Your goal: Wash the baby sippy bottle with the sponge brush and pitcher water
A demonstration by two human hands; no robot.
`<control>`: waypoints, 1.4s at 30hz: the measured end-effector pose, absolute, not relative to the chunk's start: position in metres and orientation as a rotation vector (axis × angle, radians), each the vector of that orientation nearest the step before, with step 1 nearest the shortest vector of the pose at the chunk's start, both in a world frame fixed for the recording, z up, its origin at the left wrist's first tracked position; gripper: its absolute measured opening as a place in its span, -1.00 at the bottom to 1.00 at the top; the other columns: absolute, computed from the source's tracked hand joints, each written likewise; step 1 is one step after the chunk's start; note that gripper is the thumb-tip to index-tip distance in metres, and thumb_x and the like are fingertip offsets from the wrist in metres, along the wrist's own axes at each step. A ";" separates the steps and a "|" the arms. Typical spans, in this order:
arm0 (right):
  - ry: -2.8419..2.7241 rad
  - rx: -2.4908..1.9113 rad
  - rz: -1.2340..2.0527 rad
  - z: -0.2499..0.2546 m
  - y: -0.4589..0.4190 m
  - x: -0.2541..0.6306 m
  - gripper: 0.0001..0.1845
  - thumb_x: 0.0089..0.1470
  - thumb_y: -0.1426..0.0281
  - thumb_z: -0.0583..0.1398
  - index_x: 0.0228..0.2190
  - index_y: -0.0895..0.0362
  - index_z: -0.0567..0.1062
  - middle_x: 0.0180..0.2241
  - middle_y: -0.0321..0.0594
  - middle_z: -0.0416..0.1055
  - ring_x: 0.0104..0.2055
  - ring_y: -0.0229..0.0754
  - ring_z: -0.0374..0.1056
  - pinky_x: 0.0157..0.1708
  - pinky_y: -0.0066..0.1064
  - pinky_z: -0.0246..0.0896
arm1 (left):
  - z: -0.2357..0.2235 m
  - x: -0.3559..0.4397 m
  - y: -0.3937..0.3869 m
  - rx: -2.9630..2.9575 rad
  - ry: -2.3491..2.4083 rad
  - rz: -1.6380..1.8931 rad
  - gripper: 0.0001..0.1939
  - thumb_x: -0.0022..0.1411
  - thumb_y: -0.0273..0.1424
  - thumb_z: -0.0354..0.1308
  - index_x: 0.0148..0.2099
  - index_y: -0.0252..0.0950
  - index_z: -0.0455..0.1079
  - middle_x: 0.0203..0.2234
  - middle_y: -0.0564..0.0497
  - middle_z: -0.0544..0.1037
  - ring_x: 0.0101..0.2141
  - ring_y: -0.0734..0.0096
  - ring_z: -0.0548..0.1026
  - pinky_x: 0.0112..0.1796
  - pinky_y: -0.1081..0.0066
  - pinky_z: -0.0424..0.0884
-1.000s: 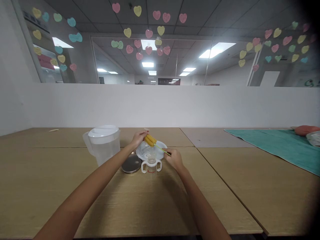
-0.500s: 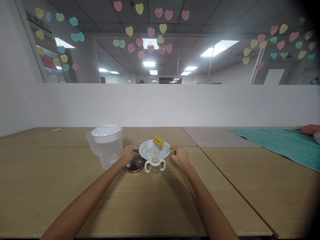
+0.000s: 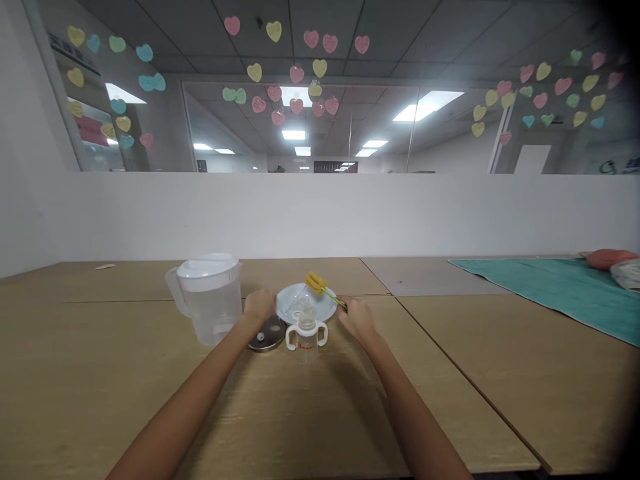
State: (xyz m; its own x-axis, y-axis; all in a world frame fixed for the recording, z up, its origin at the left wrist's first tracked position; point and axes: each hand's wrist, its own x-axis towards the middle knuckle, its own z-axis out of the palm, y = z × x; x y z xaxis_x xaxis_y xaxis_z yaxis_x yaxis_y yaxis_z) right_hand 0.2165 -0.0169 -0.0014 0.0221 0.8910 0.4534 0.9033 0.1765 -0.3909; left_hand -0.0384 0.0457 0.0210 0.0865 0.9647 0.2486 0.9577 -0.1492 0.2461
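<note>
My right hand (image 3: 357, 319) is closed round the thin green handle of a bottle brush (image 3: 316, 283) with a yellow sponge head. The sponge is over the far rim of a white dish (image 3: 327, 308). At the dish's left edge my left hand (image 3: 260, 305) is closed, its fingertips hidden, so what it grips cannot be made out. Partly under that hand lies a dark round lid (image 3: 270, 335) with a metal rim. In front of the dish stands a clear baby bottle (image 3: 307, 345) with two white handles. A clear piece (image 3: 303, 308) shows in the dish, behind the bottle's neck.
Left of my left hand stands a clear plastic pitcher (image 3: 213, 307) with a white lid. A green cloth (image 3: 555, 287) covers the right back of the wooden table (image 3: 280, 420), with a red item (image 3: 610, 258) at its far end. A white wall (image 3: 280, 213) rises behind.
The brush's sponge head has turned a little over the dish. A dark bit beside my left fingers no longer shows. The whole view has shifted slightly.
</note>
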 end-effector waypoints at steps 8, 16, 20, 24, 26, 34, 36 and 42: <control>-1.842 -1.732 -0.037 -0.003 -0.018 0.214 -0.67 0.08 0.42 0.02 -0.17 0.06 0.49 -0.25 -0.16 0.49 -0.25 -0.19 0.39 -0.38 -0.50 0.03 | 0.022 0.021 0.070 2.490 1.880 0.442 -0.58 0.06 -0.13 0.12 -0.15 -0.34 0.43 -0.17 -0.29 0.48 -0.10 0.02 0.41 -0.13 0.24 0.30; -1.781 -1.631 0.016 -0.005 -0.018 0.215 -0.66 0.05 0.41 0.03 -0.16 0.08 0.49 -0.25 -0.17 0.50 -0.27 -0.20 0.39 -0.34 -0.52 0.10 | 0.005 0.009 0.077 2.418 1.775 0.646 -0.61 -0.01 -0.18 0.19 -0.20 -0.37 0.41 -0.26 -0.21 0.49 -0.22 0.15 0.45 -0.21 0.33 0.32; -1.823 -1.231 -0.043 -0.008 -0.021 0.215 -0.66 0.04 0.42 0.03 -0.18 0.09 0.51 -0.19 -0.21 0.48 -0.21 -0.21 0.38 -0.23 -0.50 0.16 | 0.001 -0.013 0.060 2.175 1.666 1.291 -0.49 0.13 -0.17 0.05 0.06 -0.35 0.21 -0.15 -0.15 0.39 -0.30 0.34 0.42 -0.23 0.34 0.34; -1.899 -0.970 -0.131 -0.014 -0.021 0.211 -0.67 0.06 0.38 0.04 -0.20 0.12 0.53 -0.44 -0.21 0.48 -0.42 -0.27 0.34 -0.37 -0.53 0.16 | -0.004 -0.024 0.037 1.614 1.175 1.791 -0.44 0.02 -0.22 0.15 0.07 -0.28 0.21 -0.16 -0.09 0.39 -0.35 0.42 0.42 -0.27 0.37 0.36; -1.901 -0.966 -0.151 -0.016 -0.021 0.210 -0.67 0.08 0.38 0.04 -0.19 0.11 0.53 -0.54 -0.24 0.42 -0.52 -0.32 0.26 -0.45 -0.55 0.11 | -0.006 -0.022 0.027 1.339 0.991 1.817 -0.49 -0.01 -0.24 0.17 0.00 -0.27 0.25 -0.22 -0.05 0.43 -0.35 0.43 0.43 -0.28 0.38 0.37; -1.851 -1.004 -0.199 -0.022 -0.015 0.211 -0.69 0.11 0.44 0.05 -0.17 0.06 0.52 -0.45 -0.24 0.43 -0.46 -0.33 0.27 -0.42 -0.56 0.11 | -0.014 -0.011 0.011 1.082 0.799 1.812 -0.56 -0.05 -0.06 0.19 -0.28 -0.34 0.31 -0.45 0.02 0.45 -0.44 0.45 0.45 -0.31 0.39 0.39; -1.884 -1.019 -0.269 -0.026 -0.010 0.212 -0.67 0.11 0.48 0.04 -0.16 0.06 0.52 -0.42 -0.22 0.44 -0.39 -0.31 0.30 -0.37 -0.55 0.14 | -0.016 -0.011 0.010 1.205 0.853 1.801 -0.53 -0.02 -0.05 0.17 -0.21 -0.34 0.34 -0.37 -0.02 0.48 -0.37 0.41 0.46 -0.28 0.39 0.38; -1.899 -0.991 -0.631 -0.031 -0.003 0.217 -0.61 0.07 0.58 0.05 -0.13 0.02 0.50 -0.37 -0.20 0.44 -0.31 -0.26 0.28 -0.27 -0.45 0.09 | -0.019 -0.015 0.004 1.691 1.061 1.676 -0.53 0.03 -0.12 0.17 -0.06 -0.29 0.31 -0.28 -0.01 0.48 -0.32 0.42 0.44 -0.30 0.48 0.34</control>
